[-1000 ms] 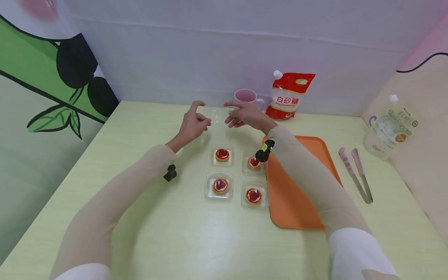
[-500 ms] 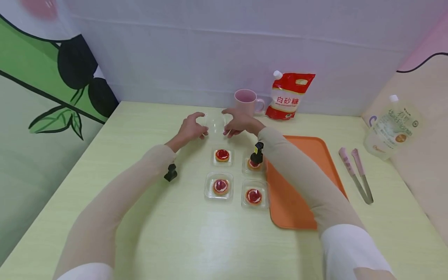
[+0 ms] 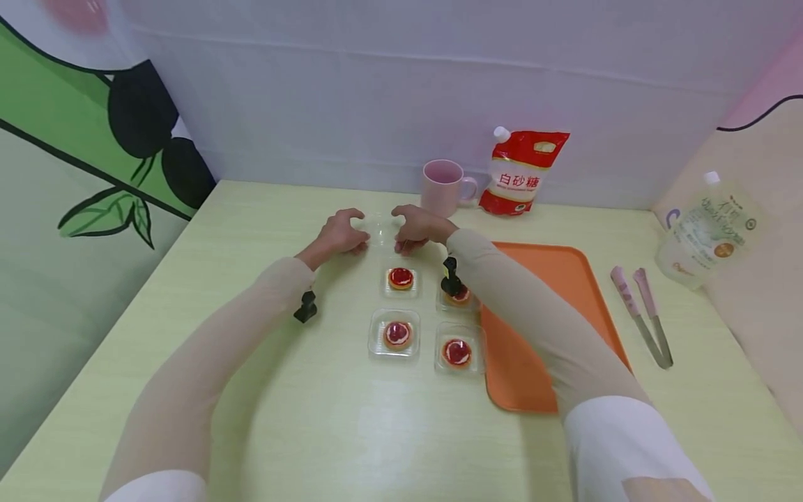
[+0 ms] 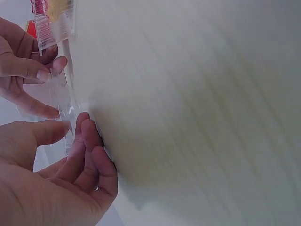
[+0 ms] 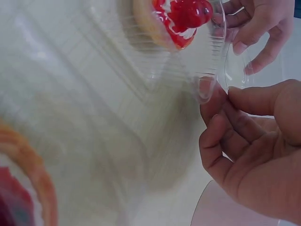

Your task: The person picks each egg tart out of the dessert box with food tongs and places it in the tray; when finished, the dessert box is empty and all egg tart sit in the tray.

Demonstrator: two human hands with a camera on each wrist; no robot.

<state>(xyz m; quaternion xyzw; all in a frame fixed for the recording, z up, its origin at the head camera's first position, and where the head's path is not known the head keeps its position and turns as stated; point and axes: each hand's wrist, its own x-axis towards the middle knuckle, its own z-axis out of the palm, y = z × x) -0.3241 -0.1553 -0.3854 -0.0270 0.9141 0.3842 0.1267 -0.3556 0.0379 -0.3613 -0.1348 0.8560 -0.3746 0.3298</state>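
Note:
Between my two hands, near the back of the table, is a thin clear plastic lid point(image 3: 380, 233). My left hand point(image 3: 341, 233) pinches its left edge between thumb and fingers. On the opposite edge, my right hand point(image 3: 419, 226) pinches with thumb and curled fingers. The lid's outline is hard to see against the table. Just in front of it sits a clear plastic box with a red-topped tart point(image 3: 400, 279); the right wrist view shows this tart point(image 5: 181, 19) close to my right hand. A tart point(image 3: 398, 335), another tart point(image 3: 456, 353) and a partly hidden tart point(image 3: 461, 295) sit in similar boxes.
An orange tray point(image 3: 533, 348) lies under my right forearm, beside the right-hand boxes. Behind my right hand stand a pink mug point(image 3: 441, 188) and a red sugar pouch point(image 3: 517, 174). Pink-handled tongs point(image 3: 649, 321) and a clear pouch point(image 3: 705, 240) are at the right.
Both hands have come down and slightly towards me with the clear lid between them. The right hand has moved a little left, away from the mug. The tarts stay put.

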